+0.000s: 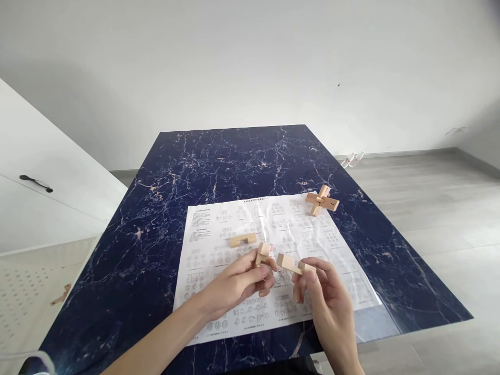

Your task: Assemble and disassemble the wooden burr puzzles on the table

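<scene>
My left hand (245, 278) is closed around a notched wooden puzzle piece (263, 251), held upright between thumb and fingers. Across a small gap, my right hand (326, 289) pinches the right end of another notched wooden puzzle piece (287, 261), whose free end points left toward the first. The two pieces look apart. Just beyond my left hand, a third notched wooden piece (242, 239) lies on the printed instruction sheet (219, 219). Both hands are above this sheet. My fingers hide part of each held piece.
At the sheet's far right corner sits an assembled wooden cross puzzle (322, 200). Beneath everything is a dark blue marble-patterned table (219, 161). A white cabinet (50, 156) with a black handle stands at the left. A wooden object (61, 296) lies lower down, left of the table.
</scene>
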{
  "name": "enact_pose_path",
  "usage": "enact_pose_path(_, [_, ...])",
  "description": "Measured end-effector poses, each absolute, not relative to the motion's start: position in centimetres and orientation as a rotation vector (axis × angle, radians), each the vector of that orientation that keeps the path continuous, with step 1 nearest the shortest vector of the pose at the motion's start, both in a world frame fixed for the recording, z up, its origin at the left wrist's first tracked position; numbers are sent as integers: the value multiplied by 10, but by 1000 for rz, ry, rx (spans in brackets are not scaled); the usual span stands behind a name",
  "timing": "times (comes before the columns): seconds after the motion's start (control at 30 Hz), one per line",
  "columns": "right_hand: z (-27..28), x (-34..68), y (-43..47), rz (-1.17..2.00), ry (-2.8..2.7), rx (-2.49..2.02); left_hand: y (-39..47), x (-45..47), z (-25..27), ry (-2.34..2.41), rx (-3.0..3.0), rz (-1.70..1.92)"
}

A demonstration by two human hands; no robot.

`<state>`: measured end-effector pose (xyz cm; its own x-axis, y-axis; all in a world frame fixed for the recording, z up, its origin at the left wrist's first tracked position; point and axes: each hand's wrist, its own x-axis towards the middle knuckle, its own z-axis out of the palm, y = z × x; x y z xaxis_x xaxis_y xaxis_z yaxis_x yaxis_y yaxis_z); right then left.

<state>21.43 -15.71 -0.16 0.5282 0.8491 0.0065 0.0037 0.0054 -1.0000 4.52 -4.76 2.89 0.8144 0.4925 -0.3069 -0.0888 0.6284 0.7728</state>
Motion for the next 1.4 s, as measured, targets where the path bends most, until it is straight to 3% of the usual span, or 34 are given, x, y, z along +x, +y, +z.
enact_pose_path(0.33, [-21,215,-164,982,-1020,-1327,-58,42,19,505,1021,254])
enact_pose_path(1.4, [-1,213,-158,877,-1143,-1381,-66,48,27,423,1183,392])
